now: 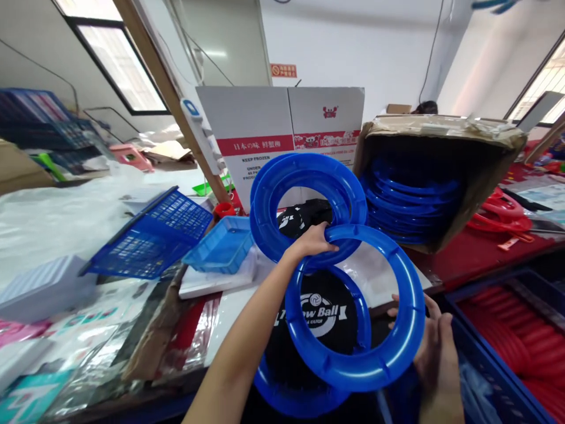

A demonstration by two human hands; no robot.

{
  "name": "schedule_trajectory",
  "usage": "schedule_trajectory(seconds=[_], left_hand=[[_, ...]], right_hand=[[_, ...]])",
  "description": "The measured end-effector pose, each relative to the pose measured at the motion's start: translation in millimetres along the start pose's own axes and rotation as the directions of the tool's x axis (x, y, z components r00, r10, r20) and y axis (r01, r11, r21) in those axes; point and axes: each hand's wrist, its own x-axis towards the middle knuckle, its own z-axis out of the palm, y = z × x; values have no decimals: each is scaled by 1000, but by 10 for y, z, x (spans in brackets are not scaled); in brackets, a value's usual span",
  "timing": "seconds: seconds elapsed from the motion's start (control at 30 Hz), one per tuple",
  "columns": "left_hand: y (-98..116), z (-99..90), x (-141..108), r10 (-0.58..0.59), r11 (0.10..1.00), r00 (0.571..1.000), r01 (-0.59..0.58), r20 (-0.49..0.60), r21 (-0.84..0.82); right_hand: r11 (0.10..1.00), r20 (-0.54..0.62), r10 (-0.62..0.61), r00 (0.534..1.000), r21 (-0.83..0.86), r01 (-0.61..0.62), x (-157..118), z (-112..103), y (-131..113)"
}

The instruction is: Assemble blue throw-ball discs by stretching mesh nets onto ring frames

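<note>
A large blue plastic ring (412,294) is tilted in front of me, with my left hand (315,241) pinching its upper left rim. My right hand (430,330) is at the ring's right side, its fingers curled around the rim and their tips showing inside the ring. Behind my left hand, more blue rings (267,206) stand upright, overlapping. Lower down lies a black fabric piece (326,294) with white "Ball" lettering, and another blue ring (304,400) shows around its lower edge.
An open carton (472,194) at the right holds a stack of blue rings. A white printed carton (247,118) stands behind. Left are a blue basket (150,235) and a light blue tray (220,244). A crate (525,377) at lower right holds red parts.
</note>
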Motion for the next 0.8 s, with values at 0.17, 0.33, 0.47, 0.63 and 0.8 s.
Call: schedule_trajectory(seconds=[0.17,0.33,0.47,0.63,0.8], left_hand=[[1,11,98,15,998,998,-11,59,-60],[-54,11,205,22,996,996,-15,84,-86],[-90,-107,207,19,996,996,-11,92,-91],[-81,-357,70,70,976,993,-48,97,-213],[-14,-472,-144,83,949,985,-32,153,-313]], right_hand=[[968,-82,-242,967,-89,235,-201,332,158],[826,66,-393,917,-414,384,-316,375,714],[617,285,-350,892,-647,448,-488,223,1070],[717,87,-347,934,-618,324,-541,281,1104],[753,60,-272,961,-608,251,-414,463,959]])
